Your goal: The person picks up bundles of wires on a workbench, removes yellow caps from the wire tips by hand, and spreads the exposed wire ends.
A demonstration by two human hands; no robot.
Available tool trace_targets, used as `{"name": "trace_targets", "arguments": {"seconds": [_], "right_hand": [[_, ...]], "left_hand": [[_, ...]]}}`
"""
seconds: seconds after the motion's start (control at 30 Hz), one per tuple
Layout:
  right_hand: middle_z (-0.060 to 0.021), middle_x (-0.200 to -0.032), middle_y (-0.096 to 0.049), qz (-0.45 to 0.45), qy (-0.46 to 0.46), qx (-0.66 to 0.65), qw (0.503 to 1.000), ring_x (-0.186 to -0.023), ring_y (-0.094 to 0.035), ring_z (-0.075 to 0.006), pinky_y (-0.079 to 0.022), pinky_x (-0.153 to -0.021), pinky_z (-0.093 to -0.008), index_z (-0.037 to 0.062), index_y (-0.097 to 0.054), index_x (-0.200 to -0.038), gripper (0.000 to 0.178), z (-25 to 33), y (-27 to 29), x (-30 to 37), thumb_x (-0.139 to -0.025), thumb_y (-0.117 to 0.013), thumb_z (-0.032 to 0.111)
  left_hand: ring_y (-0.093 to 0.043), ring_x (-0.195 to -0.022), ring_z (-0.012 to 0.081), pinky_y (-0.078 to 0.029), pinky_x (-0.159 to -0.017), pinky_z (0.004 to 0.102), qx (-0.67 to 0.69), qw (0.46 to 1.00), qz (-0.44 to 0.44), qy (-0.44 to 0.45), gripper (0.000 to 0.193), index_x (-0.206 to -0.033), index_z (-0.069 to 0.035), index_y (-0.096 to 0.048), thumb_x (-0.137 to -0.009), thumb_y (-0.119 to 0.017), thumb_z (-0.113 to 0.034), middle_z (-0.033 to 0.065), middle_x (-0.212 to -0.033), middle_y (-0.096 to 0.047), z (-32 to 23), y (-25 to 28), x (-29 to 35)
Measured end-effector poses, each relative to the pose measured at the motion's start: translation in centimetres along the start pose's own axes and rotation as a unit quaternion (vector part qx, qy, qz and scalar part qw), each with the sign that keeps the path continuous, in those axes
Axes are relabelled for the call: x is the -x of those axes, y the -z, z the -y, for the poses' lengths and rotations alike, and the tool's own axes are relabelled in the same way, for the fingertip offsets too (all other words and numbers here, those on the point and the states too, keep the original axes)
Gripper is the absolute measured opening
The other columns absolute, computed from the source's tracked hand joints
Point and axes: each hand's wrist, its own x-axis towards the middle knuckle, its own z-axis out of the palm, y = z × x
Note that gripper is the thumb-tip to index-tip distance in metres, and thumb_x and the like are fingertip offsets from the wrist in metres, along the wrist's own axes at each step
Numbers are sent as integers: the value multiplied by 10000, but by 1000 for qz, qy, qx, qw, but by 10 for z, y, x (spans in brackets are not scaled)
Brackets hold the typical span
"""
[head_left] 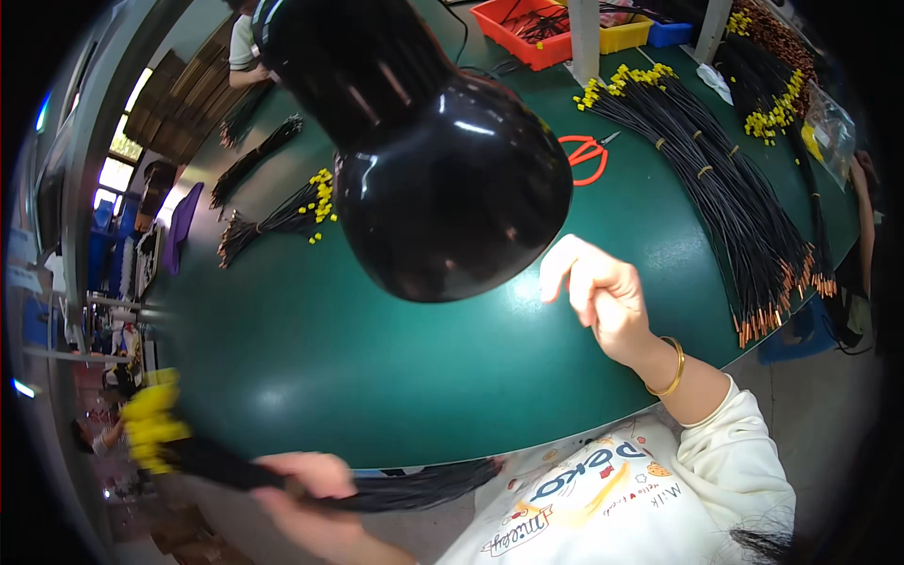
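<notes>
My left hand (306, 499), smeared by motion, is closed round a bundle of black cables (405, 488) at the near left, below the table edge. Yellow connectors (155, 424) cluster at the bundle's left end; its other end trails toward my body. My right hand (603, 297), with a gold bangle (670, 367) on the wrist, is raised over the table beside a black lamp (452, 188). Its fingers are loosely bent, the index finger apart from the others, and nothing shows in them. The thumb is hard to make out.
The lamp hides the green table's (311, 367) middle. Red-handled scissors (586, 158) lie right of it. Tied cable bundles (716, 188) cover the right side; more bundles (273, 221) lie left. A red bin (527, 33) stands at the back. Another person's arm (250, 75) shows far left.
</notes>
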Motion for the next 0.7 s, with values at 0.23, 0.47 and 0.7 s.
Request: {"name": "trace_targets", "arguments": {"seconds": [0.23, 0.47, 0.7], "right_hand": [[-62, -892, -587, 77, -190, 59, 977, -864, -560, -134, -428, -769, -259, 40, -524, -965, 179, 6, -27, -5, -817, -544, 139], [-25, -880, -553, -57, -247, -11, 967, -843, -527, -88, -420, -774, -226, 27, -532, -930, 123, -3, -6, -6, -834, -534, 104], [-25, -840, -574, 17, -253, -14, 967, -796, -540, -87, -433, -737, -231, 31, -546, -901, 102, -14, -22, -1, -829, -529, 101]], "left_hand": [[-378, -727, 160, -324, -751, 294, 359, 922, 76, -125, 185, -912, -13, -359, -784, -475, -79, 63, -763, -356, -72, 44, -47], [-347, -1193, 318, -280, -994, 423, 233, 947, 123, 185, 419, -1100, 81, -429, -894, -396, -283, 233, -1212, -424, 60, 95, -43], [-605, -830, 252, -494, -685, 317, -235, 920, 192, 246, 273, -1010, 66, -549, -853, -463, -140, 177, -904, -608, 34, 91, -9]]}}
